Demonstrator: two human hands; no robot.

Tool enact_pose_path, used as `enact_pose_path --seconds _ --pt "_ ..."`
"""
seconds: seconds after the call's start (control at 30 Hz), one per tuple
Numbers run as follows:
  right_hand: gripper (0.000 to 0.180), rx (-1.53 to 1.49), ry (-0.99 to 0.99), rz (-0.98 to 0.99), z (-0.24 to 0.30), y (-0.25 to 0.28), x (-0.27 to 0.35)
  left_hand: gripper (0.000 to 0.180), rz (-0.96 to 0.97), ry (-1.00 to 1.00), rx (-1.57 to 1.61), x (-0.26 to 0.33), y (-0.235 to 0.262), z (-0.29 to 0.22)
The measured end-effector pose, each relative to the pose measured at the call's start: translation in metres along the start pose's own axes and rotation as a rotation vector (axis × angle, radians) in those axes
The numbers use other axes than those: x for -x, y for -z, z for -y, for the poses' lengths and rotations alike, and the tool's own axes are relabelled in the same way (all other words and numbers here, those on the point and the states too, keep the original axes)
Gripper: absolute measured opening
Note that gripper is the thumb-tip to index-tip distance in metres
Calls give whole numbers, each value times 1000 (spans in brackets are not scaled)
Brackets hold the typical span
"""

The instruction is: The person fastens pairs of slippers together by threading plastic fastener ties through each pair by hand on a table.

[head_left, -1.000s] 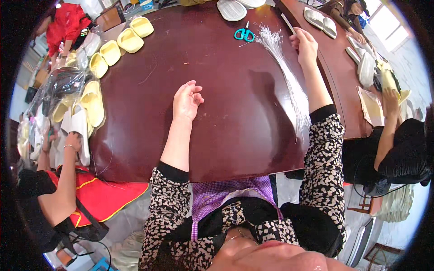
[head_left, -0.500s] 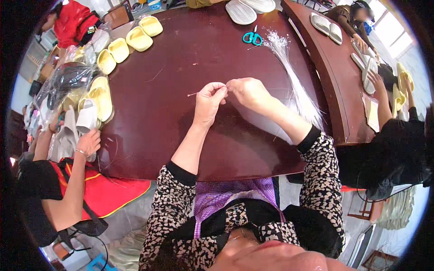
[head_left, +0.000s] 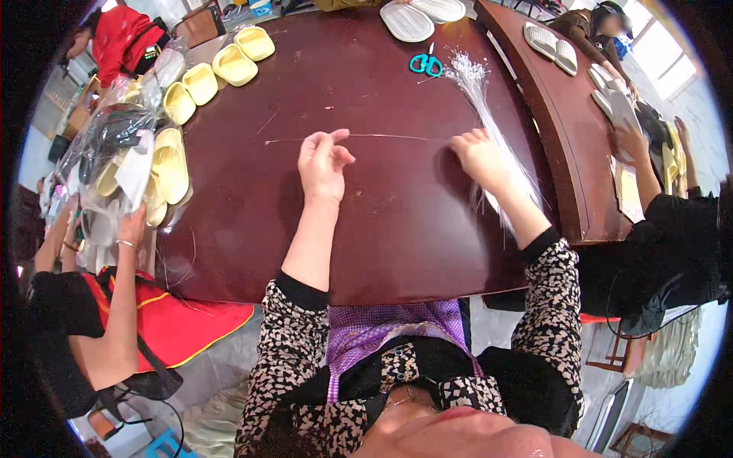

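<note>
My left hand (head_left: 324,162) pinches a single thin clear strand (head_left: 382,137) above the dark red table (head_left: 252,198). The strand runs level to my right hand (head_left: 479,156), which pinches its other end, and a short tail sticks out to the left of my left fingers. My right hand lies over a long bundle of clear strands (head_left: 484,107) that stretches from the table's far right toward its near edge. Both hands are well apart and the strand is stretched between them.
Teal scissors (head_left: 424,64) lie beyond the bundle. Yellow slippers (head_left: 200,82) line the far left corner, more in clear bags (head_left: 130,164) at the left edge where a person's hand (head_left: 131,229) reaches. White insoles (head_left: 406,21) lie at the back. Another person (head_left: 664,229) sits at the right.
Half a second ago my hands were close together at the table's middle. They have since drawn apart, stretching the strand out; a second ago my right hand reached far to the bundle's top.
</note>
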State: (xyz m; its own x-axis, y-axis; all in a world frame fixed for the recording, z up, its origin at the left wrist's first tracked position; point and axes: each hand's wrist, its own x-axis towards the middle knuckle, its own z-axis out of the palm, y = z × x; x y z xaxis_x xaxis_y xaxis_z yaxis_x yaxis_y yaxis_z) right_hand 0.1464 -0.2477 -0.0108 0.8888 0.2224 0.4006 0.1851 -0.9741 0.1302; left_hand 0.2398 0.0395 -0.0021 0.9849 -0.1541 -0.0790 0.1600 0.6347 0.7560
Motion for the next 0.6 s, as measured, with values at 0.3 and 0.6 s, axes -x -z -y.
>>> enact_pose_path --seconds 0.3,0.6 --pt "9 33 -323 36 -58 -3 39 6 -122 -56 152 -30 23 -2" --pt "35 -657 -224 -114 32 77 -22 3 212 56 66 -5 -16 5"
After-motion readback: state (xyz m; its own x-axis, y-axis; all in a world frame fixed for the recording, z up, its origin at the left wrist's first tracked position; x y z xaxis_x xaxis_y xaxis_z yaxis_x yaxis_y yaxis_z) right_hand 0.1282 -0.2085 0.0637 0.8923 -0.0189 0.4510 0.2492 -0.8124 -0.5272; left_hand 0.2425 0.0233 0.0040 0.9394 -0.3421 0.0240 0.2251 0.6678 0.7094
